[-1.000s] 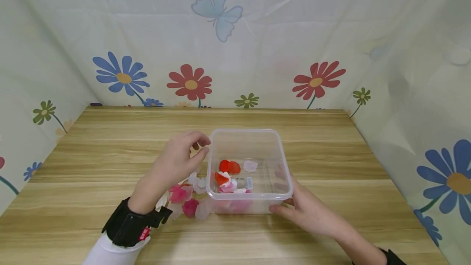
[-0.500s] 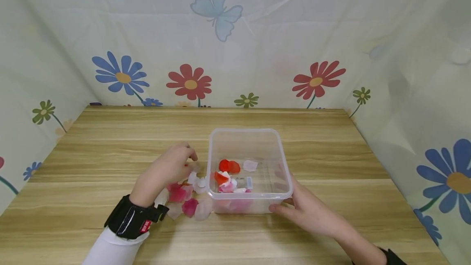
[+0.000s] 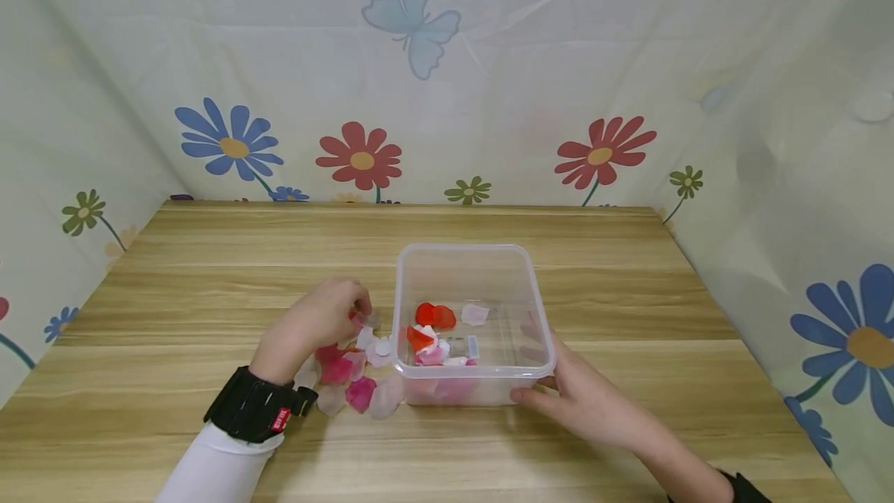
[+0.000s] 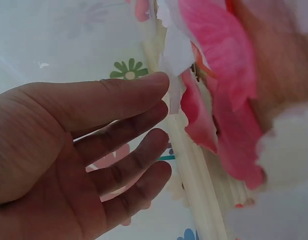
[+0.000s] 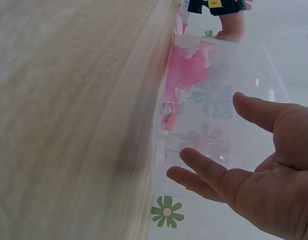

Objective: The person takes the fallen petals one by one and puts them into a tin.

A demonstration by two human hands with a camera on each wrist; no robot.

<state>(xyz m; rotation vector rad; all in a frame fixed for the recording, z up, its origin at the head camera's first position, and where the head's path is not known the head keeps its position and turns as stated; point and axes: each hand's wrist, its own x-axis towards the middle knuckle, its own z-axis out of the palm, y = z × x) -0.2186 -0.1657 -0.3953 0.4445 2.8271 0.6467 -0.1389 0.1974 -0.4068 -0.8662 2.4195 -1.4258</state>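
Observation:
My left hand (image 3: pixel 316 323) reaches down at the far side of a loose pile of artificial flower petals (image 3: pixel 362 393), pink, red and white. In the left wrist view its fairly straight fingers and thumb tip come right up to a pale petal (image 4: pixel 178 55); a pink petal (image 4: pixel 224 45) hangs beyond. A clear square plastic container (image 3: pixel 482 372) stands just right of the pile, with red petals (image 3: pixel 441 317) and several pink and white ones inside. Against its near right corner rests my right hand (image 3: pixel 601 402), thumb at the front wall and spread fingers along the right wall.
The wood-grain table (image 3: pixel 237 270) carries everything. A pale curtain (image 3: pixel 489 91) printed with flowers and a butterfly rises behind it and along both sides. A black band (image 3: pixel 251 406) is strapped round my left wrist.
My left hand has moved from beside the container's left rim down and left to the far side of the petal pile. The right hand and the container have stayed in place.

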